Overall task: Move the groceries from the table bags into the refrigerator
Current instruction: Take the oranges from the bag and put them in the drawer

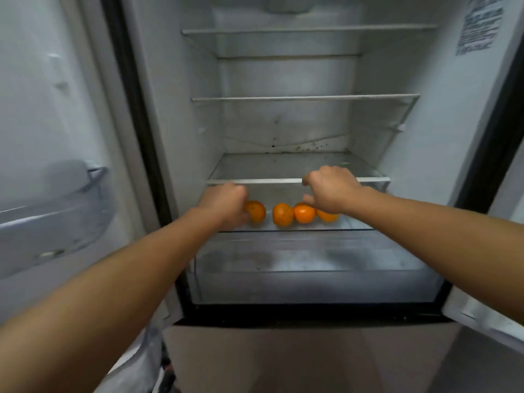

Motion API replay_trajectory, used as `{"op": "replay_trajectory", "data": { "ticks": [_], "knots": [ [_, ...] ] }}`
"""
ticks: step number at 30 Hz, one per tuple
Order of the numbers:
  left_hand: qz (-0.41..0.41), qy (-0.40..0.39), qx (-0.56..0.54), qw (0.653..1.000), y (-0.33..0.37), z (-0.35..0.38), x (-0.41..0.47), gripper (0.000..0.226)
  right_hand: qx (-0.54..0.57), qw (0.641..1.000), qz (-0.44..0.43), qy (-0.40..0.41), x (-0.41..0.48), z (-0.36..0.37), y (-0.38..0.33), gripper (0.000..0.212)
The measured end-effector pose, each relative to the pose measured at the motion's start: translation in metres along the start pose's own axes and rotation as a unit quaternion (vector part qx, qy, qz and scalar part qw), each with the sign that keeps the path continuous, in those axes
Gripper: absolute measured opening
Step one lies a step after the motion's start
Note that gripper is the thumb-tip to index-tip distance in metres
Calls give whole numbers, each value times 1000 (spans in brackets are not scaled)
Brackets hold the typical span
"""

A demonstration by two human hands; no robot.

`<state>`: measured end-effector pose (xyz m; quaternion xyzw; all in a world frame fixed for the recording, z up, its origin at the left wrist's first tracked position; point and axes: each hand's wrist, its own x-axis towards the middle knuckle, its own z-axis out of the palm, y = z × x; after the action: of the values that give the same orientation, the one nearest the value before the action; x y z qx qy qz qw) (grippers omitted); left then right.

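Observation:
Several oranges lie in a row on the low glass shelf (357, 224) of the open refrigerator (175, 114). My left hand (224, 204) is curled around the left side of the leftmost orange (256, 211). Two more oranges (282, 214) (304, 213) sit side by side in the middle. My right hand (331, 188) hovers just above the rightmost orange (326, 215), partly hiding it. Its fingers are loosely bent, the thumb apart, and nothing is in it. No bags are in view.
The shelf above the oranges has a white front edge (269, 181) right by both hands. Two upper shelves (306, 98) and a clear crisper drawer (312, 265) are bare. The open door on the left carries a bin (56, 219).

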<state>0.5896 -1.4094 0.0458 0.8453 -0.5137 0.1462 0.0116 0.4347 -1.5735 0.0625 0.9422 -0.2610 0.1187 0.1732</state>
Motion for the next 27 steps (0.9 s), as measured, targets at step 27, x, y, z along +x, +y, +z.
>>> {"op": "replay_trajectory", "data": {
  "ticks": [27],
  "knots": [
    [-468, -43, 4, 882, 34, -23, -652, 29, 318, 810, -481, 106, -327, -58, -361, 32]
  ]
}}
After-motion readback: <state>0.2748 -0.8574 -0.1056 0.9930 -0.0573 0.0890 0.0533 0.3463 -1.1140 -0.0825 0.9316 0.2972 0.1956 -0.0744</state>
